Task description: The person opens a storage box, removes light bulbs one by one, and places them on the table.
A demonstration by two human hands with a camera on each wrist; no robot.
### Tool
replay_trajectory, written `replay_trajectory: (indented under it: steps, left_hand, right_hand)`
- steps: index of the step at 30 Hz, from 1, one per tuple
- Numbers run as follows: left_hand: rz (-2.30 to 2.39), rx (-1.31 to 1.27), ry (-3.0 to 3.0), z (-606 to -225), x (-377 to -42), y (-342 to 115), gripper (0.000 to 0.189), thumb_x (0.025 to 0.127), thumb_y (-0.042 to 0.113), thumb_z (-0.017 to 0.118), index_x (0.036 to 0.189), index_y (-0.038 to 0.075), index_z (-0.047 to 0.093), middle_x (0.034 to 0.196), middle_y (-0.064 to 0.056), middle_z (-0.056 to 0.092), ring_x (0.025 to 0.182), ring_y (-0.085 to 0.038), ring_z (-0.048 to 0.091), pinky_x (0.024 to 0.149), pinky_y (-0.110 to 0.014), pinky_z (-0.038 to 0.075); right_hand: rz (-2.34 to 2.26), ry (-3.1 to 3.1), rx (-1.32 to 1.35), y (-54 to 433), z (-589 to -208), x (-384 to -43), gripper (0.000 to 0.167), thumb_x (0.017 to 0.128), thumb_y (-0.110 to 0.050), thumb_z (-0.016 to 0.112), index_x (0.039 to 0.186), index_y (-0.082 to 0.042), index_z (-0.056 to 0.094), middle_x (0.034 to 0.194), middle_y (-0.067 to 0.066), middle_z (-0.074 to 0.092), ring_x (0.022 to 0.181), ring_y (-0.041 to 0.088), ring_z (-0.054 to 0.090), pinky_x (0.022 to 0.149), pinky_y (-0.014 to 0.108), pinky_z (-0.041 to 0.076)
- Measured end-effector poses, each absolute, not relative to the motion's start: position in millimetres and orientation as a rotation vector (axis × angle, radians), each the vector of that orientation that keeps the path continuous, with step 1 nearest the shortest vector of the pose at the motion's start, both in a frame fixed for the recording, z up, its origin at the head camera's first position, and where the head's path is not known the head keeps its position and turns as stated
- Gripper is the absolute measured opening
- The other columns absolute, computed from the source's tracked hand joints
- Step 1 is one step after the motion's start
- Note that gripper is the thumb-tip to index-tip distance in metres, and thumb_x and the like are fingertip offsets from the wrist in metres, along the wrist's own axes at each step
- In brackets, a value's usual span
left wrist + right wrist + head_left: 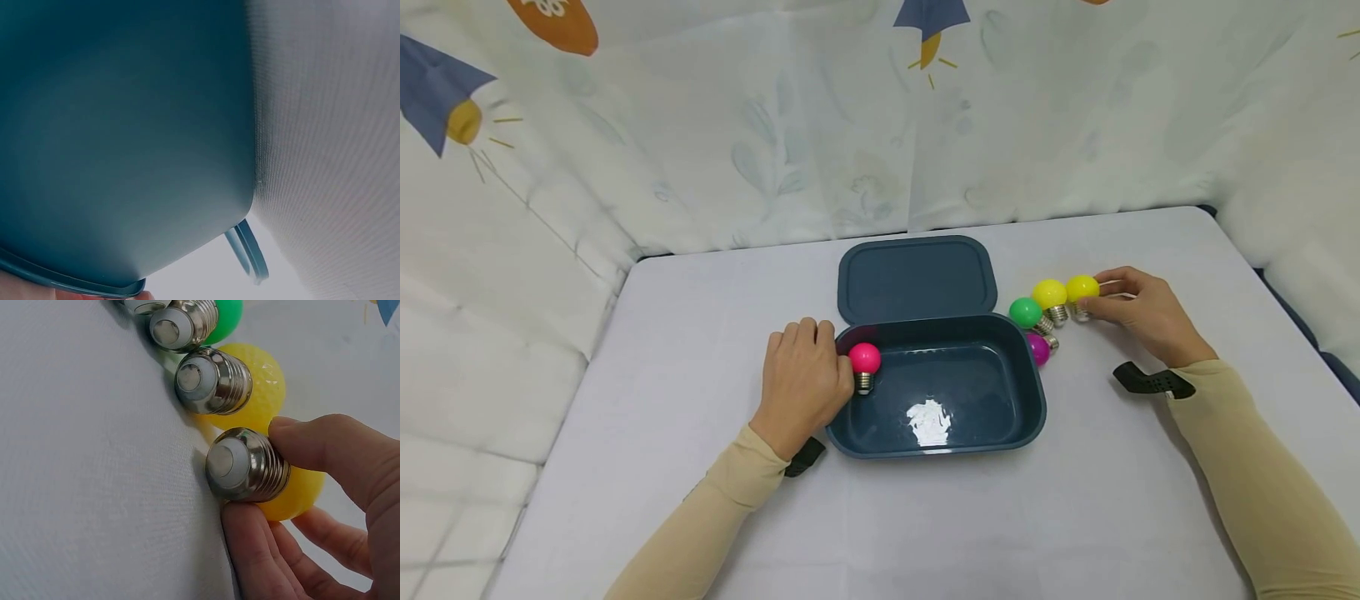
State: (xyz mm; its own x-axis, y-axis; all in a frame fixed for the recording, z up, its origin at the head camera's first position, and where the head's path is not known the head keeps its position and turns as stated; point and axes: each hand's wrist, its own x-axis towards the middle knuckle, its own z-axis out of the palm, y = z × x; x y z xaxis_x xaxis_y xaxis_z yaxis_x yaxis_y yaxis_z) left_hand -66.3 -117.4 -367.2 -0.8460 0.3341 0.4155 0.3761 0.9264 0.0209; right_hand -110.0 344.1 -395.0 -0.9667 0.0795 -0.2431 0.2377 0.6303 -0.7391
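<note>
My right hand (1146, 312) pinches the rightmost yellow light bulb (1082, 289) between thumb and fingers. In the right wrist view the thumb lies near the bulb's metal screw base (250, 465), with fingers beneath it. Beside it are a second yellow bulb (1049, 293), a green bulb (1025, 312) and a purple bulb (1038, 348). My left hand (805, 379) grips the left rim of a dark blue box (936, 452); its outer wall (131, 150) fills much of the left wrist view. Inside the box, near that hand, a pink bulb (865, 358) stands base down.
A dark blue lid (917, 279) lies flat behind the box. Everything sits on a white-covered table (940, 533). A printed white curtain (820, 125) hangs along the table's far edge.
</note>
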Motion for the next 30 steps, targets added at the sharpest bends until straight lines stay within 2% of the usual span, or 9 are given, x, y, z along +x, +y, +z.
replay_trajectory:
  steps: [8,10,12,15,17,20,26,28,30]
  left_hand:
    - [-0.144,-0.516,-2.679,-367.1,-66.3,-116.5,0.017,0.088,0.015,0.051,0.075,0.003,0.051,0.07,-0.012,0.048,0.064,-0.026,0.044,0.063,-0.036,0.031]
    - [-0.143,-0.515,-2.682,-367.1,-66.2,-116.8,0.017,0.087,0.016,0.051,0.075,0.004,0.051,0.07,-0.012,0.048,0.064,-0.026,0.044,0.063,-0.036,0.031]
    - [-0.141,-0.513,-2.683,-367.2,-66.3,-116.9,0.018,0.088,0.016,0.051,0.075,0.004,0.05,0.07,-0.012,0.048,0.064,-0.025,0.044,0.063,-0.036,0.031]
    - [-0.14,-0.51,-2.682,-367.7,-66.9,-116.9,0.018,0.088,0.016,0.051,0.075,0.004,0.05,0.07,-0.012,0.048,0.064,-0.025,0.044,0.062,-0.036,0.031]
    - [-0.139,-0.508,-2.679,-368.2,-67.3,-116.6,0.018,0.088,0.015,0.051,0.074,0.004,0.05,0.069,-0.012,0.047,0.064,-0.025,0.044,0.062,-0.036,0.031]
    - [-0.143,-0.508,-2.675,-369.3,-68.1,-115.6,0.017,0.087,0.015,0.051,0.074,0.004,0.05,0.069,-0.012,0.047,0.063,-0.025,0.043,0.062,-0.036,0.031]
    - [-0.141,-0.513,-2.664,-371.3,-70.0,-113.4,0.016,0.086,0.014,0.051,0.073,0.004,0.05,0.068,-0.011,0.047,0.062,-0.025,0.042,0.061,-0.036,0.031]
    - [-0.139,-0.513,-2.661,-372.1,-70.5,-112.5,0.016,0.086,0.013,0.051,0.073,0.004,0.05,0.068,-0.011,0.047,0.062,-0.025,0.042,0.061,-0.036,0.031]
    - [-0.139,-0.514,-2.658,-373.2,-71.2,-111.0,0.016,0.086,0.013,0.051,0.074,0.004,0.05,0.068,-0.011,0.048,0.062,-0.025,0.042,0.061,-0.036,0.031]
  right_hand:
    - [-1.236,2.663,0.254,346.7,-395.1,-110.4,0.082,0.091,-0.063,0.067,0.15,-0.01,0.045,0.148,0.02,0.05,0.138,0.042,0.043,0.105,0.053,0.04]
    - [-1.24,2.658,0.254,347.3,-395.6,-110.9,0.082,0.091,-0.064,0.065,0.15,-0.01,0.045,0.148,0.019,0.05,0.134,0.038,0.048,0.105,0.051,0.04]
    - [-1.246,2.651,0.255,347.9,-395.7,-111.7,0.082,0.092,-0.066,0.063,0.15,-0.011,0.045,0.148,0.018,0.05,0.125,0.026,0.059,0.108,0.051,0.042]
    - [-1.254,2.643,0.274,347.9,-395.3,-113.3,0.083,0.092,-0.069,0.059,0.149,-0.011,0.046,0.148,0.018,0.049,0.099,0.003,0.069,0.113,0.054,0.043]
    - [-1.262,2.637,0.293,348.0,-395.3,-114.7,0.084,0.092,-0.071,0.056,0.149,-0.011,0.046,0.148,0.018,0.049,0.088,-0.006,0.068,0.116,0.056,0.042]
    - [-1.276,2.632,0.324,348.6,-395.8,-116.2,0.085,0.092,-0.073,0.055,0.148,-0.01,0.047,0.146,0.018,0.049,0.083,-0.01,0.066,0.116,0.056,0.041]
    - [-1.319,2.614,0.334,352.7,-398.3,-117.9,0.082,0.095,-0.07,0.052,0.148,-0.008,0.046,0.14,0.015,0.052,0.085,-0.01,0.067,0.117,0.055,0.041]
    - [-1.309,2.625,0.334,355.5,-398.8,-118.7,0.081,0.096,-0.069,0.051,0.148,-0.008,0.046,0.14,0.014,0.054,0.086,-0.011,0.067,0.114,0.047,0.046]
    - [-1.311,2.635,0.334,359.3,-398.4,-119.1,0.078,0.097,-0.067,0.051,0.148,-0.008,0.046,0.139,0.012,0.055,0.087,-0.011,0.067,0.107,0.034,0.051]
